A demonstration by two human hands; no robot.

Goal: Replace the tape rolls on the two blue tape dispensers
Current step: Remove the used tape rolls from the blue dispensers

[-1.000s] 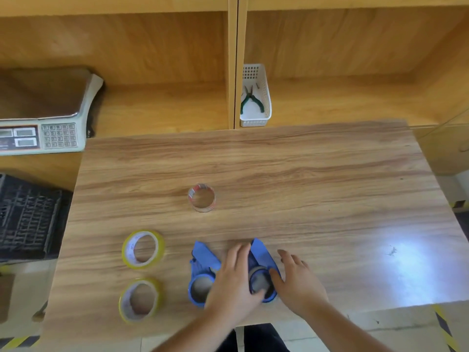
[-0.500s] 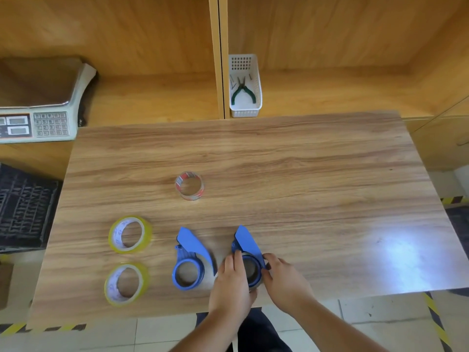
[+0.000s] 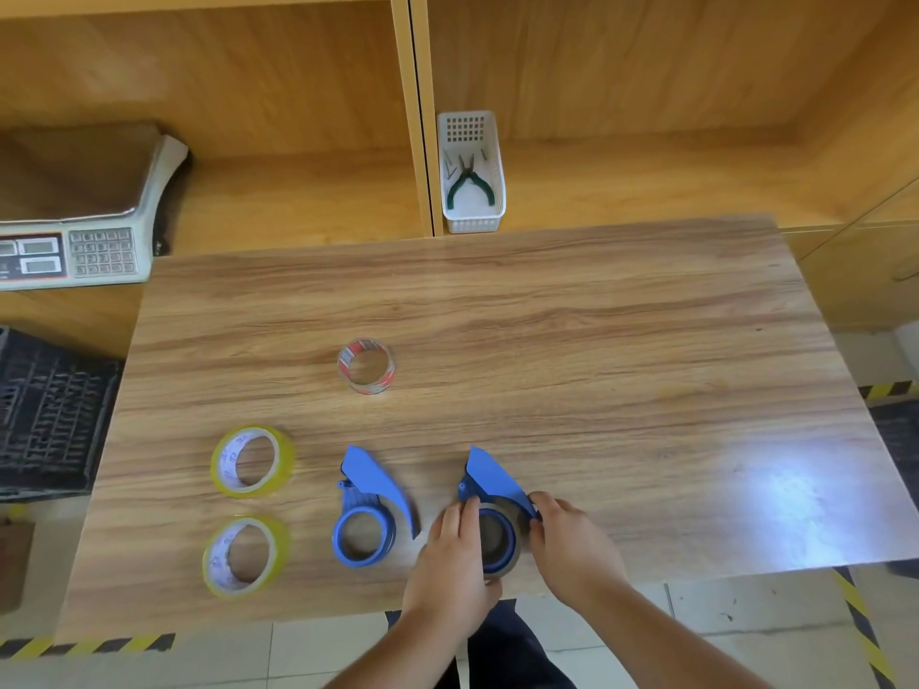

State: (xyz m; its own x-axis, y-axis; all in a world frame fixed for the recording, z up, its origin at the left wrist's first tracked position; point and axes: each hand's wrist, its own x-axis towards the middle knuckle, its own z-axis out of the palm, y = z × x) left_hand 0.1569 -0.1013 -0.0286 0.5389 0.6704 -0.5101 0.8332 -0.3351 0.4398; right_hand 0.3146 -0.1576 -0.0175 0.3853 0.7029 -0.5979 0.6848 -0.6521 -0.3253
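Blue tape dispenser [image 3: 490, 509], its ring carrying a nearly spent roll, lies at the desk's [image 3: 597, 340] six o'clock edge, pinched between left hand [image 3: 450, 564] and right hand [image 3: 572, 544]; its empty twin [image 3: 368, 514] lies at nine o'clock.

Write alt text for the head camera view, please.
Both hands, left and right, grip the right blue dispenser at a wooden table's near edge. Beside it lies the left dispenser, two yellow rolls and an empty core.
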